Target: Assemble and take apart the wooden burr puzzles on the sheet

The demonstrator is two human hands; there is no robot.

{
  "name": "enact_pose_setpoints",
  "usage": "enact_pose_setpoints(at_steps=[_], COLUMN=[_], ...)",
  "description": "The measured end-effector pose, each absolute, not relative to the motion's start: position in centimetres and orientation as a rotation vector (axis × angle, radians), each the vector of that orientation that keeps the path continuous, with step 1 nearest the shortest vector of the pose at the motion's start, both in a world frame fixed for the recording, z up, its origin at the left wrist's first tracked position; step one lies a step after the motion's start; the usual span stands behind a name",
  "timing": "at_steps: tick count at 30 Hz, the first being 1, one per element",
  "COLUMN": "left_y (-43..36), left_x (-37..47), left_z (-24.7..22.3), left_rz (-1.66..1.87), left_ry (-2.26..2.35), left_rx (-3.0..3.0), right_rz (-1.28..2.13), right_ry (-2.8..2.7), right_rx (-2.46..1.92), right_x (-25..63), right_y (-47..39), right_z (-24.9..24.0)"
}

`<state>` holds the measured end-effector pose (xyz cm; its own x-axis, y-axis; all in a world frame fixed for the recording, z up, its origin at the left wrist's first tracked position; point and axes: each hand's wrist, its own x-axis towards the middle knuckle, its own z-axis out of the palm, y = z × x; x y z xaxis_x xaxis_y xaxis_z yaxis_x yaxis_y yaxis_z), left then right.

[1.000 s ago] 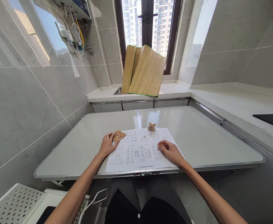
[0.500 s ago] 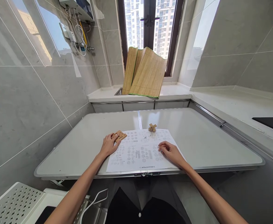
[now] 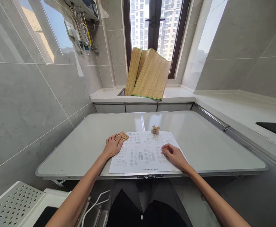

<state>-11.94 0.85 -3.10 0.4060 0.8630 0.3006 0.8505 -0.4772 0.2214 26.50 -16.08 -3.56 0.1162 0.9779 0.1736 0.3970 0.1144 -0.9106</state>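
At the left edge of a printed instruction sheet (image 3: pixel 133 160), my left hand (image 3: pixel 113 146) is closed over a flat group of slotted wooden puzzle pieces (image 3: pixel 124 136). Its fingers lie across their left part and hide some of it, with the thumb along the near side. On the right side of the sheet rests my right hand (image 3: pixel 174 156), its fingers curled in loosely; I see nothing in them. A small wooden cross-shaped puzzle (image 3: pixel 155 129) stands at the sheet's far edge, apart from both hands.
The white folding table (image 3: pixel 213 148) carries the sheet and wooden items. Beyond it, a folded bamboo mat (image 3: pixel 152 75) leans on the counter before the window. A metal rail (image 3: pixel 211 117) runs along the right counter. A perforated white rack (image 3: pixel 15 201) stands low at left.
The view has shifted slightly. Under my left hand the wooden pieces sit a little differently, and its fingers reach further over them. My right hand stays on the sheet.
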Motion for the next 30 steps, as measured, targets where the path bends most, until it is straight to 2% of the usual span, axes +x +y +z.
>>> enact_pose_setpoints(at_steps=[19, 30], left_y=[0.6, 6.3], left_x=[-11.8, -9.5], left_z=[-1.5, 1.9], left_rz=[0.668, 0.225], left_ry=[1.647, 1.688], left_rx=[2.510, 2.506], right_rz=[0.759, 0.748], right_ry=[-1.444, -1.454], right_rx=[-1.449, -1.438], right_x=[26.4, 26.5], right_y=[-16.0, -16.0], right_z=[-4.0, -3.8])
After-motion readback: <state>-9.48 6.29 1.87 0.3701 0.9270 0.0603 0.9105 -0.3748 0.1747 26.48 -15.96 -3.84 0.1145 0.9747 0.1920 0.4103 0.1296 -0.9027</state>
